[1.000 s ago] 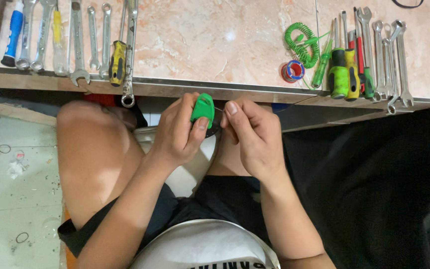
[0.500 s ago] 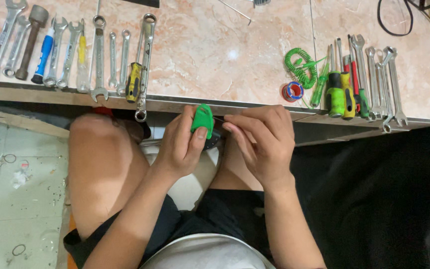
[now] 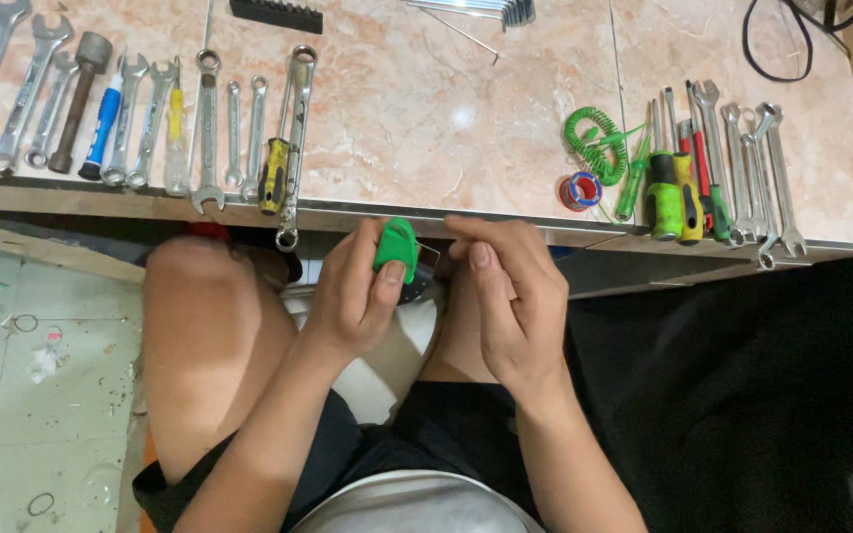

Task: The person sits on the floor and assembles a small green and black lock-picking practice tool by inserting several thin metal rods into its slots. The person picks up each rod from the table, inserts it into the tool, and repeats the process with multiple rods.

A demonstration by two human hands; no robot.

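Note:
My left hand point(image 3: 352, 291) grips a small green plastic tool point(image 3: 396, 247) with a dark part below it, held just under the edge of the marble worktop point(image 3: 426, 109). My right hand point(image 3: 505, 296) is close beside it on the right, fingers curled and touching a small clear or metal piece at the tool's side. Both hands sit above my lap, between my bare knees. What the right fingers pinch is too small to tell.
A row of spanners point(image 3: 130, 118), a hammer and a yellow-handled screwdriver point(image 3: 271, 173) lie at the worktop's left. At its right lie a green coiled cord point(image 3: 594, 143), a small tape roll point(image 3: 579, 190), green screwdrivers point(image 3: 663, 188) and more spanners point(image 3: 757, 168). A black cable point(image 3: 792, 49) loops far right.
The view has tilted so more of the worktop shows. Both hands have stayed together on the green tool, shifting slightly lower in view.

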